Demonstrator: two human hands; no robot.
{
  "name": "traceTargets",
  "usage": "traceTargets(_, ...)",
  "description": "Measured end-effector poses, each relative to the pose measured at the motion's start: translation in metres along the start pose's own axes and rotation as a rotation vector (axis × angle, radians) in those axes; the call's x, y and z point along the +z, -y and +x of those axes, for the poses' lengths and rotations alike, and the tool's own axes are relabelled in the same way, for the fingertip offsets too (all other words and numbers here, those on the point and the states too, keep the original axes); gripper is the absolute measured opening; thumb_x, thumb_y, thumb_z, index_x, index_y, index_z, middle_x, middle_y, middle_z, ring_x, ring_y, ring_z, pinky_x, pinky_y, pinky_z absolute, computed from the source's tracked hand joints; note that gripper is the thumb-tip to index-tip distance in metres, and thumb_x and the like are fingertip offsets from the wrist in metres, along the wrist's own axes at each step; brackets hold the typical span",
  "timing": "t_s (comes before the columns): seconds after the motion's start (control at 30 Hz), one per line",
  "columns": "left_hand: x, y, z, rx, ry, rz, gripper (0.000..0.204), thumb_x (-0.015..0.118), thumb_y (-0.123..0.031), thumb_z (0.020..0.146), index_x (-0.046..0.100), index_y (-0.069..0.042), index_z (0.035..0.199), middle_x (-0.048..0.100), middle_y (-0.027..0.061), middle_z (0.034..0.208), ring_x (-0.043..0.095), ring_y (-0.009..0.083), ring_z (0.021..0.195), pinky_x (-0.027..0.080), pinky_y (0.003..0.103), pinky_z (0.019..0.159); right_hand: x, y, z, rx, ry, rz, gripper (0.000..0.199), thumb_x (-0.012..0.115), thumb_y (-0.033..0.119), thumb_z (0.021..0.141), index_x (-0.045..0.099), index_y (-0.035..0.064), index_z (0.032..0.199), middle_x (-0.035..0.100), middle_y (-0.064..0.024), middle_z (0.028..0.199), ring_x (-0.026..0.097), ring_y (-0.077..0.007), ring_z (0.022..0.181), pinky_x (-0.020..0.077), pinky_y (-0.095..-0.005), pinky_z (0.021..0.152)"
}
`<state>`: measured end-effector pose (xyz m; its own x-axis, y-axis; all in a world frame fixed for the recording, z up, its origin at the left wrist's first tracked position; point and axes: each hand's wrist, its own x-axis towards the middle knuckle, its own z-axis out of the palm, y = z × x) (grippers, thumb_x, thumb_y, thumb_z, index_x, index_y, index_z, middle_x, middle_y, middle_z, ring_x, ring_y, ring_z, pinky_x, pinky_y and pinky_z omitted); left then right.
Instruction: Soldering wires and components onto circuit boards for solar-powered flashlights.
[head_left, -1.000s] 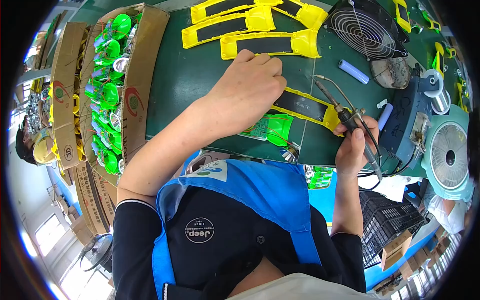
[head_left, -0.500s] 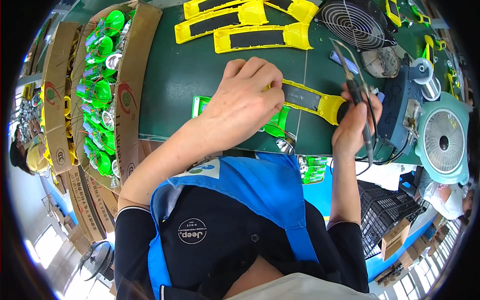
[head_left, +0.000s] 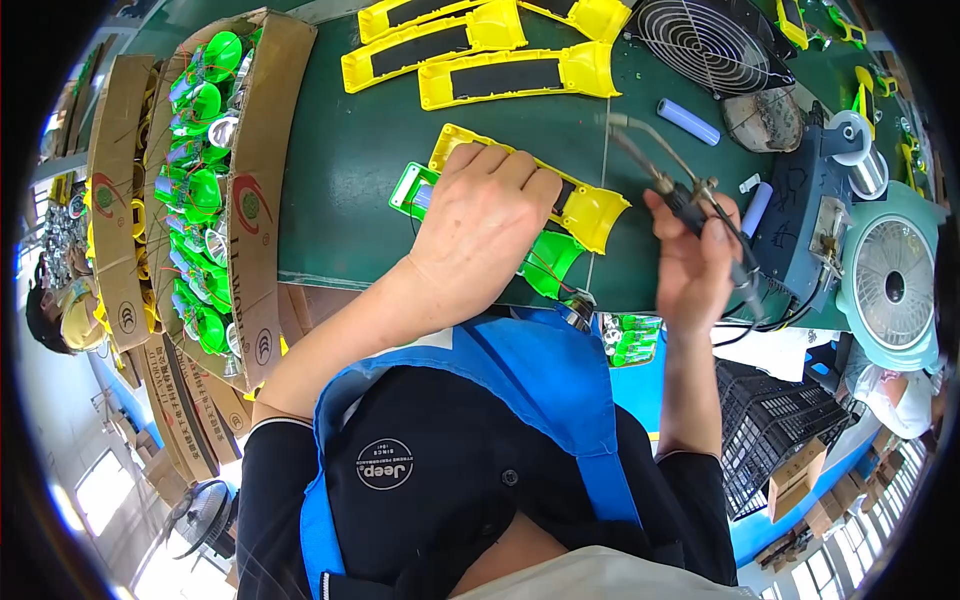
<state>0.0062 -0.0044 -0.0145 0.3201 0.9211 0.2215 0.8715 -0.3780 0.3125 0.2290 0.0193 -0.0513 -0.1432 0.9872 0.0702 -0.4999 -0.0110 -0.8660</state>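
Observation:
My left hand (head_left: 485, 235) bends over a yellow casing half (head_left: 592, 215) with a dark strip along its inside. Its fingers are curled against the casing, with the fingertips hidden. Partly beneath this hand lies a green lamp housing (head_left: 552, 262) with red wires, and a blue-violet cell shows near its left end. A silvery lamp reflector (head_left: 578, 310) sits by the table's near edge, at the housing's right end. My right hand (head_left: 695, 260) is closed around a soldering iron (head_left: 685, 205), whose tip, blurred, points up and left, apart from the casing.
Several yellow casing halves (head_left: 505, 78) lie at the back. A black fan (head_left: 712, 45), loose blue-violet cells (head_left: 688, 122), a blue soldering station (head_left: 790, 200) with a solder spool (head_left: 862, 170) and a pale green fan (head_left: 893, 285) are rightward. Left stands a carton (head_left: 262, 200) of green lamp assemblies.
The yellow casing half has moved left, toward the green housing, and my right hand has come away from it. The soldering iron's tip has swung left and down.

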Motion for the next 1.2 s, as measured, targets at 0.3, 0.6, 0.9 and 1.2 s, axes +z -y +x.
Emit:
traceTargets(0.3, -0.007, 0.002, 0.013, -0.006, 0.174, 0.018, 0.005, 0.061, -0.004, 0.077, 0.059, -0.003, 0.081, 0.06, 0.0118, 0.079, 0.06, 0.0289, 0.083, 0.044, 0.038, 0.081, -0.018, 0.035, 0.014, 0.363, 0.116, -0.479, 0.02, 0.066, 0.011, 0.084, 0.058, -0.0045, 0.095, 0.066, -0.01, 0.081, 0.063, -0.0119, 0.065, 0.051, -0.0241, 0.065)
traceTargets(0.6, -0.005, 0.005, 0.013, 0.05, 0.164, 0.031, 0.012, 0.064, -0.004, 0.068, 0.061, -0.002, 0.079, 0.061, 0.0127, 0.077, 0.061, 0.0266, 0.079, 0.043, 0.035, 0.077, -0.006, 0.041, 0.009, 0.316, 0.132, -0.582, 0.02, 0.066, 0.009, 0.084, 0.058, -0.0052, 0.094, 0.065, -0.0102, 0.084, 0.065, -0.012, 0.068, 0.0529, -0.028, 0.078)
traceTargets(0.9, -0.005, 0.003, 0.013, 0.055, 0.151, 0.043, 0.012, 0.064, -0.003, 0.067, 0.062, -0.002, 0.079, 0.061, 0.0127, 0.076, 0.061, 0.0264, 0.078, 0.043, 0.035, 0.076, -0.017, 0.042, 0.007, 0.183, 0.209, -0.657, 0.021, 0.069, 0.014, 0.083, 0.059, -0.0025, 0.091, 0.067, -0.0094, 0.073, 0.066, -0.0124, 0.068, 0.0421, -0.0436, 0.104)
traceTargets(1.2, -0.005, 0.001, 0.014, 0.067, 0.15, 0.077, 0.012, 0.065, -0.005, 0.067, 0.063, -0.003, 0.079, 0.061, 0.0132, 0.076, 0.062, 0.0265, 0.079, 0.044, 0.035, 0.077, -0.001, 0.01, -0.023, -0.148, 0.093, -0.539, 0.035, 0.058, 0.029, 0.096, 0.04, 0.0041, 0.114, 0.069, -0.0194, 0.091, 0.061, -0.0206, 0.09, 0.041, -0.0377, 0.096)
